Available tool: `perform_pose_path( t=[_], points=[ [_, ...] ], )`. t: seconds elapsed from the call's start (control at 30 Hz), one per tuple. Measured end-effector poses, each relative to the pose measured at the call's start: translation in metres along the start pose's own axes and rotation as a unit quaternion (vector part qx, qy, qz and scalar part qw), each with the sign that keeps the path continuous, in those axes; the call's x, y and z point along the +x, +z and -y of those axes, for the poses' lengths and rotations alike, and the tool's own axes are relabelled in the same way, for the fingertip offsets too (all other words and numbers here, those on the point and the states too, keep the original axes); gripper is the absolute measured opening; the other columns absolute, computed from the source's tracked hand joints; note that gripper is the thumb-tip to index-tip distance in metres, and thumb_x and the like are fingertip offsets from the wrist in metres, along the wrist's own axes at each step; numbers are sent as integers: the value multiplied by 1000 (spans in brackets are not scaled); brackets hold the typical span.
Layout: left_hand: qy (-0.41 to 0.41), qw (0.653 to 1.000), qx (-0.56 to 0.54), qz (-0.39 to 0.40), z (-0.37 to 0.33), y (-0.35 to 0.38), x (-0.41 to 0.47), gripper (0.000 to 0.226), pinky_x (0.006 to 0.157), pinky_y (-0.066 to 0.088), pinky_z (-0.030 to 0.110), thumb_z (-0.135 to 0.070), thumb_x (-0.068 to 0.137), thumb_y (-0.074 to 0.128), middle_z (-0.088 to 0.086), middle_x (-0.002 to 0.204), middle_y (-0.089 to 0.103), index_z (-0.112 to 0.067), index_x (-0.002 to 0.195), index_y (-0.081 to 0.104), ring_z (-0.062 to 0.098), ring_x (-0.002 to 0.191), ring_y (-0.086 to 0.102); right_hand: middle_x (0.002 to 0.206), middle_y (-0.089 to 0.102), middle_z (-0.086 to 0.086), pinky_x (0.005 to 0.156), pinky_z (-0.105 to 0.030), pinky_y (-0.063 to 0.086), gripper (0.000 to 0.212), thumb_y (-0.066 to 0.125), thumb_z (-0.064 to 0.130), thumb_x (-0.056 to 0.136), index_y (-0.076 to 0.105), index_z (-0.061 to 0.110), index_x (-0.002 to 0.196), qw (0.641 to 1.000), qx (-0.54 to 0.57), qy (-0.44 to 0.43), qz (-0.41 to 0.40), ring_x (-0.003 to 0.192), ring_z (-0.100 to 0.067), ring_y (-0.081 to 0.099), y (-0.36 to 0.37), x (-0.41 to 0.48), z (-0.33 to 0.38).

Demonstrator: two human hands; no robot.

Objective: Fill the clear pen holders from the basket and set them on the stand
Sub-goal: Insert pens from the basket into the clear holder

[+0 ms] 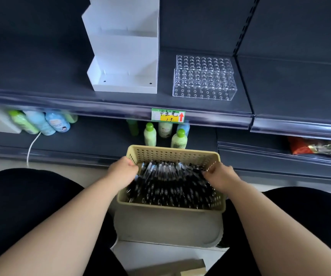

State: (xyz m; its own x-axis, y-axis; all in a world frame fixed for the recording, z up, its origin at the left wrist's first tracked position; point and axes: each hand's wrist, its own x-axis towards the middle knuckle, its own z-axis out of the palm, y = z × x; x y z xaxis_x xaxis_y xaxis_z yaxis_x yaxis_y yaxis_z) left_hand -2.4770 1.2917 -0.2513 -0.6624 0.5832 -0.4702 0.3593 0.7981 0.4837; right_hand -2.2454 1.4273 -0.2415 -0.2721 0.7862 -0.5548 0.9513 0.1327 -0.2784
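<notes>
A beige perforated basket [172, 153] full of black pens [170, 186] sits on a grey stool between my knees. My left hand [122, 171] reaches into the basket's left side, fingers curled among the pens. At the right side, my right hand [220, 175] is curled in the pens too. Whether either hand has pens in its grip cannot be made out. Clear pen holders [202, 78] with rows of empty holes are stacked on the dark shelf above. Left of them stands a white stepped stand [125, 56] with bare tiers.
The dark shelf [280, 92] runs wide, with a green and yellow price label [168, 115] on its front edge. Lotion bottles [149, 134] stand on the lower shelf behind the basket, more lie at left [41, 122]. A white cable [32, 145] hangs at left.
</notes>
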Motion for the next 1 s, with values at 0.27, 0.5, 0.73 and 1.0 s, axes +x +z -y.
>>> perform_pose_path(
  t=[0.27, 0.5, 0.73, 1.0],
  points=[
    [224, 967, 118, -25, -40, 58, -24, 22, 78, 41, 25, -24, 93, 48, 1, 113, 57, -22, 112, 59, 17, 94, 52, 127, 50, -9, 93, -39, 44, 34, 45, 24, 93, 50, 16, 126, 988, -118, -94, -35, 117, -28, 47, 16, 6, 24],
    [178, 973, 142, 47, -53, 91, -8, 38, 87, 42, 30, -45, 89, 53, 9, 115, 59, -12, 107, 58, 25, 107, 54, 108, 65, -6, 77, -32, 50, 21, 51, 16, 89, 63, 15, 106, 993, -115, -39, 5, 98, -26, 62, 20, 24, 28],
    [100, 966, 221, 87, -71, 101, -3, 57, 91, 42, 33, -56, 82, 48, 6, 132, 41, -19, 125, 55, 26, 121, 45, 107, 64, -6, 73, -28, 46, 23, 54, 16, 84, 61, 17, 106, 993, -114, -31, 28, 97, -25, 61, 19, 22, 25],
    [108, 981, -10, 160, -65, 59, -20, 16, 77, 44, 26, -32, 88, 61, 2, 91, 67, -19, 93, 69, 20, 90, 61, 85, 57, -5, 61, -25, 46, 19, 58, 22, 83, 59, 9, 97, 971, -212, -57, 95, 76, -19, 57, -26, 1, 32]
  ],
)
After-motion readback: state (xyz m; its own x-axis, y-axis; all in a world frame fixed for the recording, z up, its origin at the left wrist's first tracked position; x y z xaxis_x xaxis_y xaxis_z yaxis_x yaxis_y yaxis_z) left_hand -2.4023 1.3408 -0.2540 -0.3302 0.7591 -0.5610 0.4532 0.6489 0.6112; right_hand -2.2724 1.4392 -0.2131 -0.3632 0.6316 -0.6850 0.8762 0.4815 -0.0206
